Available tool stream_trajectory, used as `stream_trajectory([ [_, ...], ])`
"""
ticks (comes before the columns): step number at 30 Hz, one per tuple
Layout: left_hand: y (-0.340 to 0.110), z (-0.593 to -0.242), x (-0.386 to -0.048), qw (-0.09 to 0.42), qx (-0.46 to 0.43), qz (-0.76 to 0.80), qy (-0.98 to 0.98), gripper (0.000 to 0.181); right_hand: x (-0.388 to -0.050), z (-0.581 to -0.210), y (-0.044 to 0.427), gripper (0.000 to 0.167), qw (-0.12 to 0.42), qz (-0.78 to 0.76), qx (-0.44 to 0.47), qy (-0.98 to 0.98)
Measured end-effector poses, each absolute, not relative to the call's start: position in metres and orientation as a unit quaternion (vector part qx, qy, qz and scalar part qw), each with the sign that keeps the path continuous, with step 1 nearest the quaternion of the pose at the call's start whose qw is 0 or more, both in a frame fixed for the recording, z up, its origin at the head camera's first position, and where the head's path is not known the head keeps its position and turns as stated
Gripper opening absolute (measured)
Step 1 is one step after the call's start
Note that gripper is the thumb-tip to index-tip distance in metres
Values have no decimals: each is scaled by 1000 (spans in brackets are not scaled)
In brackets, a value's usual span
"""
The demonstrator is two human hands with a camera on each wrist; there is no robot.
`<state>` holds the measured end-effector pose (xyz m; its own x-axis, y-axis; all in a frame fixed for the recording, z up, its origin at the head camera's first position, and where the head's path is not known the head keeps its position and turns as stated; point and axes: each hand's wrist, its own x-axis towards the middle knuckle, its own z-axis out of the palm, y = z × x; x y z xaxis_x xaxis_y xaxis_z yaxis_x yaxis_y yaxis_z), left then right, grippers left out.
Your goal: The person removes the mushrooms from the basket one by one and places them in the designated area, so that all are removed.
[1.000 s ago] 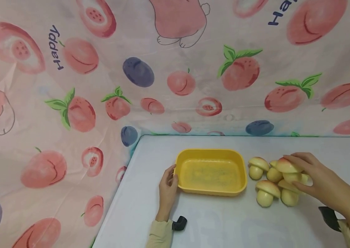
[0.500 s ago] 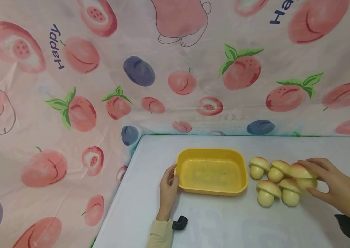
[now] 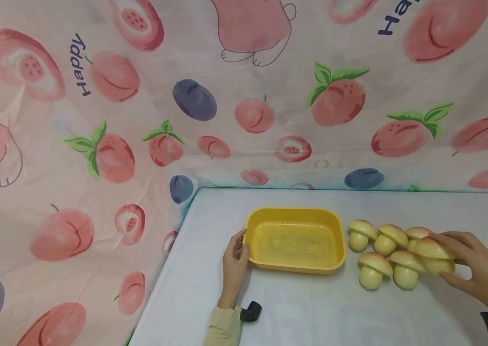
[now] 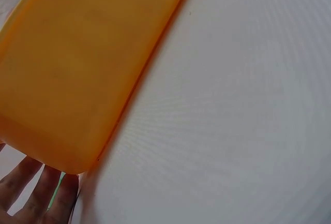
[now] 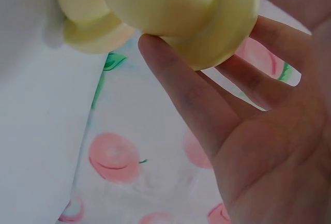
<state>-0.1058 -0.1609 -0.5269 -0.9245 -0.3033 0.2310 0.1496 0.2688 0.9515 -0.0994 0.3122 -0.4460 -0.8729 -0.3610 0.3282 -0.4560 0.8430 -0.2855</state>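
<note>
In the head view my right hand (image 3: 479, 264) grips a cream-yellow toy mushroom (image 3: 434, 254) with a reddish tinge on its cap. The right wrist view shows the same mushroom (image 5: 170, 6) between the fingers and thumb. Just left of that hand, several similar mushrooms (image 3: 371, 278) sit close together in two rows; one at the back (image 3: 417, 233) is partly hidden by the held one. My left hand (image 3: 236, 264) holds the left end of a yellow plastic basin (image 3: 295, 266), its fingers at the outer wall. In the left wrist view those fingers (image 4: 39, 188) touch the basin's end.
Everything lies on a white table (image 3: 304, 312) that meets a fruit-printed cloth (image 3: 235, 158) at the back and left. The basin has nothing in it. Dark pieces show at both wrists, one by the left cuff (image 3: 250, 311).
My right hand has moved right and toward the near side with its mushroom, uncovering the mushrooms behind it. The left hand and the basin have stayed in place.
</note>
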Motion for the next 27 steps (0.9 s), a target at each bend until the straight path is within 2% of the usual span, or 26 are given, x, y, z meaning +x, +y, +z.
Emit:
stream_trajectory([
  [7,-161,-526,-106,187,48,-603,-774,37,-95,-455,318,89,150,203,201,-947],
  [27,-162,-524,-105,183,50,-595,-781,37,-92,-474,331,84,101,233,159,-954],
])
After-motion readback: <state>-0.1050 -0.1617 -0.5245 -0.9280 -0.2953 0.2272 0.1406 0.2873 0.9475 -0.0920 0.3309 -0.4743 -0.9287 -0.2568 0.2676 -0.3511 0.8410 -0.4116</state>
